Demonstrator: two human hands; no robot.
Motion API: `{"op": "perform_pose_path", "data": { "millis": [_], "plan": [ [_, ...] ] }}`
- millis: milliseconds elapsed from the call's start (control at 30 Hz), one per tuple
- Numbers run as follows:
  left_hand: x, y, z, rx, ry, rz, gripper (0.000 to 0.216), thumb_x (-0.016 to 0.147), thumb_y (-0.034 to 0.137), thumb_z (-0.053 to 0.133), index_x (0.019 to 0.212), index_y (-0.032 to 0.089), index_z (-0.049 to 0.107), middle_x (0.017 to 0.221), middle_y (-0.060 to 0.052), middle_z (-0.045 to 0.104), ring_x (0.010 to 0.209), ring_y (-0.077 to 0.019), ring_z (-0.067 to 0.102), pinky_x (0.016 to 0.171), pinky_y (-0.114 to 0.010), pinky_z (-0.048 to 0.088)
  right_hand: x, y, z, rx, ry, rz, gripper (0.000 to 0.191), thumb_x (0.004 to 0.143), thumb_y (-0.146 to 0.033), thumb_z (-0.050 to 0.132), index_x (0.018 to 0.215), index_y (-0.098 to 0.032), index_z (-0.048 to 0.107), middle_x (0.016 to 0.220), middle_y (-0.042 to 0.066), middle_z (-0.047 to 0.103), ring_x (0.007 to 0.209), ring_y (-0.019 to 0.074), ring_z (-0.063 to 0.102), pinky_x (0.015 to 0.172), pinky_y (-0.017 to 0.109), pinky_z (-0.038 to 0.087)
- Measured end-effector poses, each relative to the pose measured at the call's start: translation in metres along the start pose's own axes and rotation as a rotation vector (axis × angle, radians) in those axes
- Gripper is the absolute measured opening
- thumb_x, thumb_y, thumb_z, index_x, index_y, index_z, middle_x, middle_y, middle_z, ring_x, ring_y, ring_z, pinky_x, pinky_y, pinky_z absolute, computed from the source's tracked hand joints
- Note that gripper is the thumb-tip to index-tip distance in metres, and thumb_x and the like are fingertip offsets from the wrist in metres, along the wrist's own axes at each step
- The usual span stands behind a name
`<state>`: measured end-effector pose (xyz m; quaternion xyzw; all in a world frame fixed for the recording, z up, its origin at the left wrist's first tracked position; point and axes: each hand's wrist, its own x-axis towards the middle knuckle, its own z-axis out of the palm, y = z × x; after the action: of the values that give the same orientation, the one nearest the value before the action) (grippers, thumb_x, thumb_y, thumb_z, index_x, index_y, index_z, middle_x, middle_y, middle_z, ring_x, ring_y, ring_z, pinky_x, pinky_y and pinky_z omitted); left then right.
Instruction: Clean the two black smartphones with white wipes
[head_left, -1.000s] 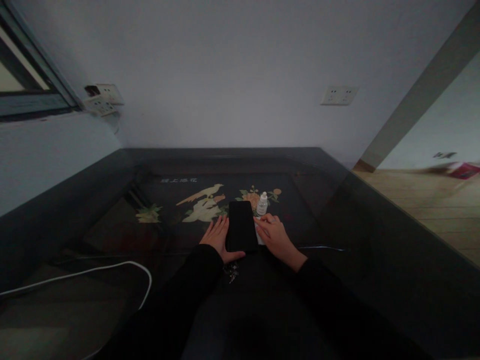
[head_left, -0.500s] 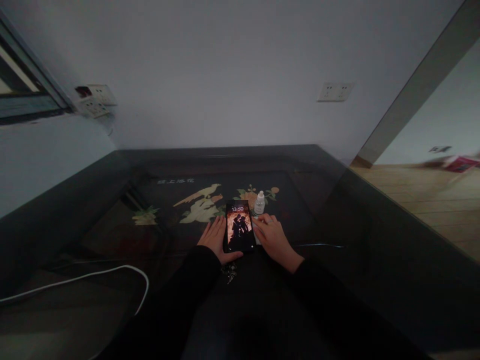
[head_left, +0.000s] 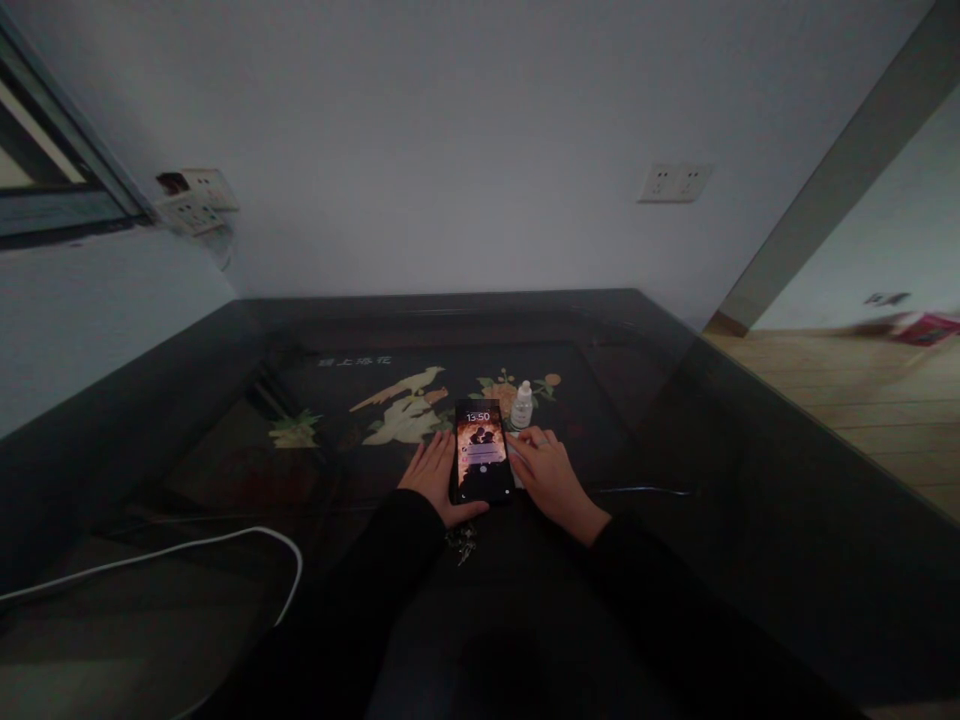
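Lying flat near the middle of the dark worktop, a phone showed a lit lock screen, not yet unlocked, while the left hand and right hand rested open-palmed against its sides, a small white bottle just beyond.

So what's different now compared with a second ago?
The phone went from a dark screen to a lit lock screen, and a notification banner now shows on it. The right hand slid slightly along the phone's right edge. The left hand stayed flat at its left edge; the small white bottle and white cable did not move.
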<state>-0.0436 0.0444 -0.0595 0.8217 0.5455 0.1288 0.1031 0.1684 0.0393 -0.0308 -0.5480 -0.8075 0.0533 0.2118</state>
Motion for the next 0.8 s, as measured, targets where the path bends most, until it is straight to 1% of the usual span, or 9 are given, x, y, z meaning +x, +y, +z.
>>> {"op": "perform_pose_path", "data": {
  "millis": [433,800],
  "plan": [
    [0.0005,0.0059,-0.0079,0.057,-0.055,-0.014,0.112,0.057,0.068,0.053,0.136,-0.005,0.022,0.143,-0.022,0.023,0.134,-0.0331,0.018,0.108,-0.05,0.017,0.0004,0.0001,0.0003,0.0,-0.015,0.005,0.032,0.087,-0.021,0.042,0.117,-0.02,0.054,0.102,0.009,0.054,0.089,0.0215,0.044,0.075,0.031,0.035],
    [-0.0012,0.0075,-0.01,0.054,-0.054,-0.007,0.111,0.058,0.069,0.052,0.135,-0.006,0.023,0.143,-0.024,0.023,0.134,-0.034,0.019,0.108,-0.051,0.017,-0.0004,-0.0014,-0.0002,-0.001,-0.018,0.02,0.032,0.089,-0.021,0.04,0.118,-0.02,0.054,0.102,0.009,0.054,0.09,0.021,0.044,0.075,0.031,0.035]
  ]
}}
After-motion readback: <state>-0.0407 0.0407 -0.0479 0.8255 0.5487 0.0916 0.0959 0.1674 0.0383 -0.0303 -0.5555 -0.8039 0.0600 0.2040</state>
